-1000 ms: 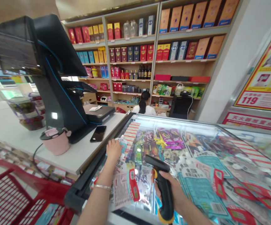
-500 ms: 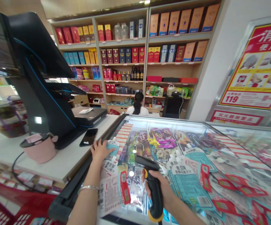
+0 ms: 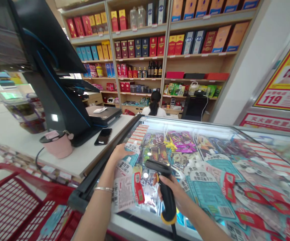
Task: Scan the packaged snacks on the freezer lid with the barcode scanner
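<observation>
In my right hand (image 3: 176, 190) is a black and yellow barcode scanner (image 3: 168, 197), its head tilted toward the upper left and its cable hanging down. My left hand (image 3: 118, 154) pinches the left edge of a blue and white drink pouch (image 3: 133, 150); the fingertips are partly hidden. Below that pouch, a white and pink drink pouch (image 3: 123, 192) with a red label lies on the glass freezer top (image 3: 145, 129). Right of the scanner spreads a pile of similar pouches, a blue one (image 3: 211, 192) among them.
On the left counter (image 3: 82, 162) stand a black checkout screen (image 3: 52, 36), a pink cup (image 3: 57, 145) and a phone (image 3: 103, 137). A red shopping cart (image 3: 11, 197) is at lower left. Beyond the freezer, a person (image 3: 155, 104) sits before shelves of boxed bottles.
My left hand has gone from spread fingers on the blue pouch to a closed grip at its edge. The view has shifted left and down, showing more of the cart.
</observation>
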The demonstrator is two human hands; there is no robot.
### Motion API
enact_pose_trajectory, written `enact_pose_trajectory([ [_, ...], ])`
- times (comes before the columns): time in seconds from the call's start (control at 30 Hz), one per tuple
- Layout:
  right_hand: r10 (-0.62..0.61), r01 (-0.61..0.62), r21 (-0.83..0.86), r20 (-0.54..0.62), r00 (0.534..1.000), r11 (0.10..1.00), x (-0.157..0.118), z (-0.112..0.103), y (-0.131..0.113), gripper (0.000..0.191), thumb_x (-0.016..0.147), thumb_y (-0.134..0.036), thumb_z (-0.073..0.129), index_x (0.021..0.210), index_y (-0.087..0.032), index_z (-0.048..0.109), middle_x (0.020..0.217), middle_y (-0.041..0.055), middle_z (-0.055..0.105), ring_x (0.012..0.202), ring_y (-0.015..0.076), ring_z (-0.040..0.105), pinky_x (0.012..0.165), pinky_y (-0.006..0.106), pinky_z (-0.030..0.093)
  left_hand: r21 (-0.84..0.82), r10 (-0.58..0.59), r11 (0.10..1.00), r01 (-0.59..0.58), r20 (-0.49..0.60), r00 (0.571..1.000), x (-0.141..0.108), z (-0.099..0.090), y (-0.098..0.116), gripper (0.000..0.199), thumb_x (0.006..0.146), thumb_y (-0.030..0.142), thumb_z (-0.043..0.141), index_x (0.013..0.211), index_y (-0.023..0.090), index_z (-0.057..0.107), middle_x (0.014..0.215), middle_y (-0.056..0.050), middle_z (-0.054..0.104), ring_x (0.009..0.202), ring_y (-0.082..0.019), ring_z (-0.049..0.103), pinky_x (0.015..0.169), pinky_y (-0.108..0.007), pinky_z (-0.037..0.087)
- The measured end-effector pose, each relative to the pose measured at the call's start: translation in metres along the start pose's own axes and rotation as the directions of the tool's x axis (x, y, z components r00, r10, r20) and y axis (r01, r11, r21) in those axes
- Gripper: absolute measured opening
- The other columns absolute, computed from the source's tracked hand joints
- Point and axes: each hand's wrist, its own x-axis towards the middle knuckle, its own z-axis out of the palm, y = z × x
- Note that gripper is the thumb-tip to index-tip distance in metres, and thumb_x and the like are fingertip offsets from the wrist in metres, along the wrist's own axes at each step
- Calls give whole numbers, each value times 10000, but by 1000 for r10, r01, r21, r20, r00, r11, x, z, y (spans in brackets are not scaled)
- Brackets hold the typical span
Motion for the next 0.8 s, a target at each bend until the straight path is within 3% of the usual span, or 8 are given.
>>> enact_pose_trajectory([
  [0.1,-22,25,-93,39,999,995,-2,0,-2,390,751,-477,668,944,-144,605,586,8,612,456,123,550,465,247,448,-210,69,975,-68,-4,998,-2,-4,1,465,610,516,690,908,173,593,942,-68,679,903,-228,612,789,-303,465],
  [0.23,-52,68,-117,133,990,991,-2,-3,1,398,767,-475,652,989,-148,606,751,52,658,505,123,582,494,263,476,-444,-7,886,-132,-299,954,-3,-1,10,393,683,535,612,860,189,552,827,-20,659,777,-186,607,698,-284,460],
  [0.33,-81,103,-119,171,982,988,-1,-3,3,380,779,-465,644,985,-148,610,826,64,656,520,112,583,509,261,486,-557,-96,813,-169,-415,905,-4,4,19,376,679,538,617,801,194,523,739,3,623,696,-171,587,622,-264,436],
  [0.57,-148,171,-105,200,969,980,-3,-2,1,331,770,-450,659,896,-149,598,903,74,644,497,90,564,479,240,467,-581,-215,797,-163,-525,823,-10,2,27,338,706,521,596,774,201,510,701,11,603,671,-166,573,608,-254,413],
  [0.8,-189,215,-100,221,957,972,-1,-4,4,331,776,-454,653,875,-143,595,802,52,628,488,88,554,477,232,455,-541,-182,828,-145,-504,844,-11,0,27,331,689,512,600,752,200,507,690,9,600,670,-170,571,629,-263,413],
])
